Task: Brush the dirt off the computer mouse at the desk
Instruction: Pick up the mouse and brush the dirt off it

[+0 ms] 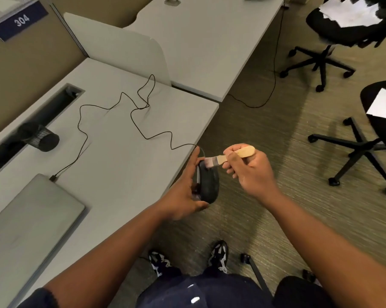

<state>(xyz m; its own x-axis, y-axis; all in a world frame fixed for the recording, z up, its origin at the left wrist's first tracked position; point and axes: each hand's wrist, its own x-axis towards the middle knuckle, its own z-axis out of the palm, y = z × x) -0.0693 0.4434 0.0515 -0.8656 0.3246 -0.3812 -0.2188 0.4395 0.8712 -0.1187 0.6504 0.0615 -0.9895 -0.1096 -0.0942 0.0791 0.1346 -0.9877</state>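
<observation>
Room: I see an office bay with a pale grey desk [125,152] over striped carpet, and a partition sign reading 304 [21,20].
Mouse: the black corded computer mouse [208,185] is off the desk's near edge, tipped on its side in my left hand [185,194].
Left hand: fingers and thumb wrap the mouse.
Right hand: my right hand [249,167] pinches the small wooden-handled brush [229,157]; its bristles touch the mouse's far end.
Cable: the thin black cable [130,112] loops across the desk to a closed grey laptop [27,223].
</observation>
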